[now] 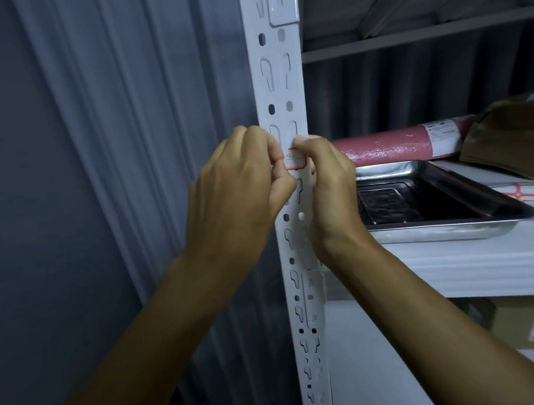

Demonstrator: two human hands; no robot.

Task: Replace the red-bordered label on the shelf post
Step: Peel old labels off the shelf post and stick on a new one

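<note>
Against the grey corrugated wall point(86, 150) on the far left, we see our left forearm rise to the left hand point(243, 185), which is curled with its fingertips pinched at the left edge of the red-bordered label point(295, 162). That label sits on the front face of the white slotted shelf post point(279, 77), about midway up its visible length, with faint writing on its upper part, too small for us to read. Just right of it, our right hand point(326, 180) presses its thumb onto the label's upper right corner, its other fingers wrapped round the far side of the post; whether either hand has any part of the label lifted, we cannot tell. Further right, on the white shelf point(448, 270), a shiny metal tray point(431, 234) lies flat with a dark inside. Behind it rests a pink roll point(395, 143) on its side, beside a brown paper package point(509, 137). A sheet of red-bordered labels point(528, 194) lies at the tray's right edge.
</note>
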